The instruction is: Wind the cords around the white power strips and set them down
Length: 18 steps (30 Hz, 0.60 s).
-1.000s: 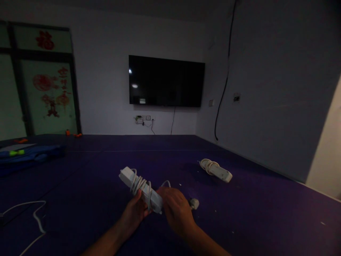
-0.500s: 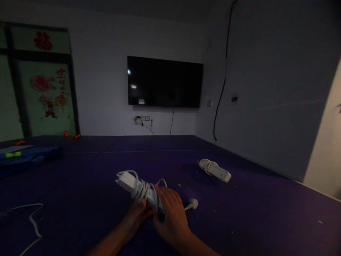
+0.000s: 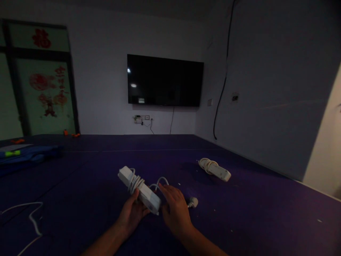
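Note:
My left hand (image 3: 132, 213) is closed around a white power strip (image 3: 149, 197), with the thumb on its upper side. The strip is tilted, its far end up to the left. Several turns of white cord (image 3: 136, 183) are wound around its far half. My right hand (image 3: 176, 209) is just right of the strip's near end, its fingers curled on the loose part of the cord, which loops up past the fingertips. Where the fingers press the cord is partly hidden. The cord's plug (image 3: 194, 202) lies on the purple surface (image 3: 239, 220) beyond my right hand.
A second white power strip (image 3: 220, 172), its cord wound round it, lies to the right. At the left are a loose white cable (image 3: 34, 222) and blue cloth (image 3: 39, 153). Orange objects (image 3: 76, 135) sit by the door. A television (image 3: 165, 81) hangs on the far wall.
My right hand has moved off the strip to the right, drawing the cord away from its near end. The strip has turned slightly in my left hand.

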Available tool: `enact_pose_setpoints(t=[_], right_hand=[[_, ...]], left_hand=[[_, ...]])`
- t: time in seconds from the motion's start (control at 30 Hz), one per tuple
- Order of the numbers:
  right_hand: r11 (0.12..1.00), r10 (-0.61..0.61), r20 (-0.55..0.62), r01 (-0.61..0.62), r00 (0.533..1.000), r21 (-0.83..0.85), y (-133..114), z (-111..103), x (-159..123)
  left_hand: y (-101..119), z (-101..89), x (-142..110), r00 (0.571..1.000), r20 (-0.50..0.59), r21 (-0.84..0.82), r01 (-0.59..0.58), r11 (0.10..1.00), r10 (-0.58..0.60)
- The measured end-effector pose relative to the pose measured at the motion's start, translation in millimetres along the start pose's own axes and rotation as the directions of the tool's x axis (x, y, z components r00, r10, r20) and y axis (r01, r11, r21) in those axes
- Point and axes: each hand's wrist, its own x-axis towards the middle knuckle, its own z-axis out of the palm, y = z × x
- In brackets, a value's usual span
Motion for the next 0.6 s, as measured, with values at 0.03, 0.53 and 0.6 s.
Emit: enact_pose_setpoints(t=[0.03, 0.53, 0.6], right_hand=[[1.0, -0.027, 0.011, 0.027, 1.0, 0.012, -0.5, -0.3, -0.1], [0.924, -0.38, 0.035, 0.378, 0.925, 0.053, -15.5, -1.0, -1.2], [0.914, -0.405, 0.057, 0.404, 0.913, 0.031, -15.0, -1.8, -1.9]], left_hand=[[-0.3, -0.1, 0.3, 1.0, -0.013, -0.001, -0.002, 1.0, 0.002], [-3.6, -4.4, 1.9, 0.992, 0.094, 0.147, -0.095, 0.985, 0.081], [-1.5, -5.8, 0.6, 0.993, 0.083, 0.155, -0.094, 0.983, 0.082]])
